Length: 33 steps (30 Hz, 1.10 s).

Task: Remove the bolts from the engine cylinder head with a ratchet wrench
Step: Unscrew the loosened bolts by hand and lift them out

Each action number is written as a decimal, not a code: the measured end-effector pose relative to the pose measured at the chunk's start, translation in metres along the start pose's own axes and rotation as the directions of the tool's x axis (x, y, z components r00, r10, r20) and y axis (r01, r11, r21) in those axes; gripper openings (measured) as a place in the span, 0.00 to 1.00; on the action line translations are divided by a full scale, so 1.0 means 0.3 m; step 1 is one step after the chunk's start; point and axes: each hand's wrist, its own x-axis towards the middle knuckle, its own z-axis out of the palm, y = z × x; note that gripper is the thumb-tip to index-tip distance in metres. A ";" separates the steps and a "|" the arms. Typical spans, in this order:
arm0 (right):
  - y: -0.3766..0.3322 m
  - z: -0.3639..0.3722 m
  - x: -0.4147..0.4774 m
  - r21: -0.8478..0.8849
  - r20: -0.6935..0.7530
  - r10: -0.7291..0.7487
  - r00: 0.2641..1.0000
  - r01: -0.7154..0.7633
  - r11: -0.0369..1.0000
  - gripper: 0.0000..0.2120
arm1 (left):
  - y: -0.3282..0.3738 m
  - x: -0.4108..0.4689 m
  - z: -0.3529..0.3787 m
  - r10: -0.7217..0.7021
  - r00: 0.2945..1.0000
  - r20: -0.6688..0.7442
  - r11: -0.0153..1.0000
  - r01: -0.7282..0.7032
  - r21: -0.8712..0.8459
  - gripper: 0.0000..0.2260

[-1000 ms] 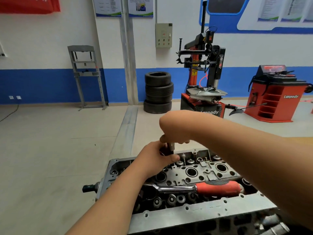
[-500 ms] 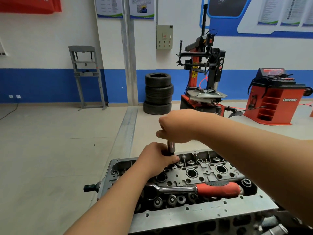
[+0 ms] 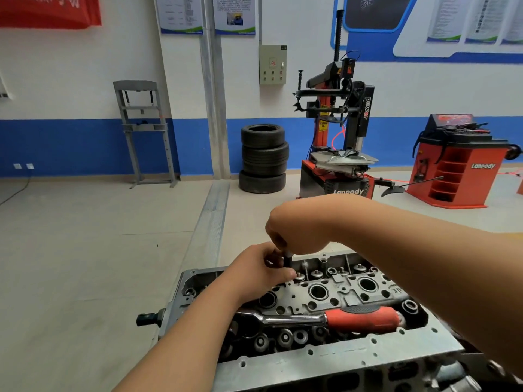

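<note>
Left hand (image 3: 259, 268) and right hand (image 3: 294, 230) are gripping an upright dark shaft (image 3: 287, 260); ratchet wrench (image 3: 362, 318) is lying on cylinder head (image 3: 339, 362).

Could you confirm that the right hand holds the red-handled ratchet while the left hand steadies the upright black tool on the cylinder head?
Not quite: the head view shows the right hand gripping the upright black tool too; the red-handled ratchet lies unheld on the cylinder head.
</note>
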 end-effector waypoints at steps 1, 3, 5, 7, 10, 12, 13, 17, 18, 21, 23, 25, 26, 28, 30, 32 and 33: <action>-0.002 0.010 -0.004 -0.005 0.004 -0.020 1.000 0.020 1.000 0.08 | 0.000 -0.001 -0.002 0.003 1.000 0.006 1.000 -0.004 0.022 0.07; -0.008 0.025 -0.008 0.037 -0.023 -0.038 0.999 0.038 0.999 0.09 | 0.000 -0.005 -0.006 0.015 1.000 0.019 0.998 -0.016 0.055 0.07; -0.009 0.031 -0.011 0.147 -0.094 -0.025 0.995 0.039 0.988 0.09 | -0.005 -0.005 -0.007 0.018 1.000 0.024 0.999 -0.019 0.046 0.05; -0.002 0.027 -0.011 0.191 -0.151 0.033 0.988 -0.003 0.982 0.14 | -0.009 0.000 -0.004 0.017 1.000 0.001 0.999 -0.017 0.032 0.02; 0.002 0.026 -0.002 0.094 -0.186 0.148 0.971 -0.132 0.987 0.18 | -0.007 0.013 0.003 0.005 0.998 -0.067 0.999 -0.002 0.042 0.04; -0.004 0.033 0.010 0.037 -0.194 0.178 0.965 -0.174 0.984 0.22 | -0.003 0.023 0.010 -0.001 0.995 -0.096 0.998 0.007 0.058 0.09; -0.009 0.035 0.015 0.028 -0.199 0.181 0.963 -0.179 0.983 0.23 | -0.002 0.026 0.012 -0.006 0.995 -0.097 0.998 0.012 0.061 0.10; -0.021 0.024 0.021 -0.009 -0.198 0.173 0.965 -0.178 0.984 0.21 | -0.009 0.021 0.010 0.005 0.997 -0.071 1.000 -0.005 0.001 0.08; -0.020 0.022 0.024 -0.009 -0.188 0.173 0.967 -0.178 0.984 0.20 | -0.010 0.017 0.008 0.011 0.997 -0.071 1.000 -0.012 -0.019 0.08; -0.018 0.019 0.018 0.019 -0.124 0.105 0.987 -0.103 0.994 0.07 | -0.009 0.009 0.000 0.006 0.999 -0.049 0.999 -0.008 -0.037 0.10; -0.014 0.017 0.003 0.100 -0.061 0.029 0.998 -0.023 0.995 0.08 | -0.007 0.007 -0.003 0.006 1.000 -0.026 1.000 -0.006 0.005 0.10; -0.012 0.014 -0.010 0.163 -0.053 0.017 0.998 -0.009 0.987 0.13 | -0.002 0.003 -0.006 0.017 1.000 -0.003 1.000 -0.017 0.022 0.04; -0.014 0.014 -0.014 0.167 -0.078 0.031 0.996 -0.018 0.986 0.14 | 0.001 0.000 -0.007 0.027 1.000 -0.001 0.999 -0.027 0.018 0.05; -0.014 0.023 -0.009 0.151 -0.135 0.074 0.988 -0.054 0.987 0.17 | 0.000 -0.002 -0.007 0.034 0.999 -0.019 0.999 -0.034 0.007 0.09; -0.014 0.033 -0.003 0.126 -0.168 0.118 0.979 -0.098 0.987 0.19 | -0.001 0.003 -0.006 0.024 0.999 -0.043 1.000 -0.024 0.013 0.10; -0.013 0.037 0.003 0.078 -0.194 0.156 0.968 -0.143 0.987 0.21 | 0.001 0.011 0.000 0.024 0.996 -0.086 1.000 -0.023 0.011 0.07; -0.013 0.037 0.006 0.043 -0.210 0.168 0.963 -0.163 0.986 0.21 | 0.004 0.016 0.005 0.015 0.994 -0.110 1.000 -0.014 0.008 0.07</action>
